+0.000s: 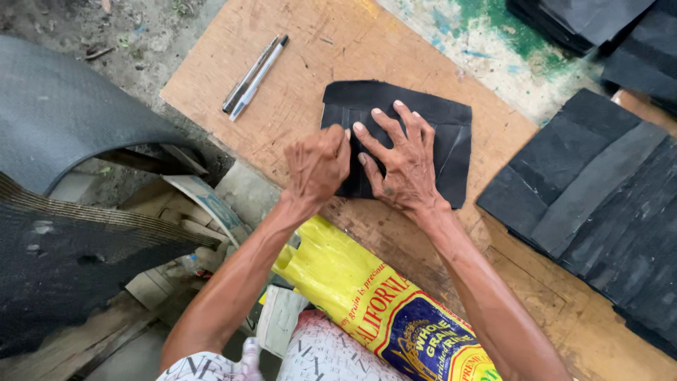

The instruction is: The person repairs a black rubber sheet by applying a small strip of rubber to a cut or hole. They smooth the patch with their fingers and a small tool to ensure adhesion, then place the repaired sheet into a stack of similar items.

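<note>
One black rubber sheet (416, 134) lies flat on the wooden tabletop (296, 92). Right hand (403, 164) presses it, fingers spread open; left hand (317, 166) is fisted at its edge, contents hidden. Two pens (255, 76) lie nearby; black rubber pieces (599, 197) are stacked right.

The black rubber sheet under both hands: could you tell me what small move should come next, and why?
Probably draw the left hand a little along the black rubber sheet, since it is closed at the sheet's left edge, what it grips being hidden, while the right hand presses flat on the sheet, pinning it to the wooden board.
</note>
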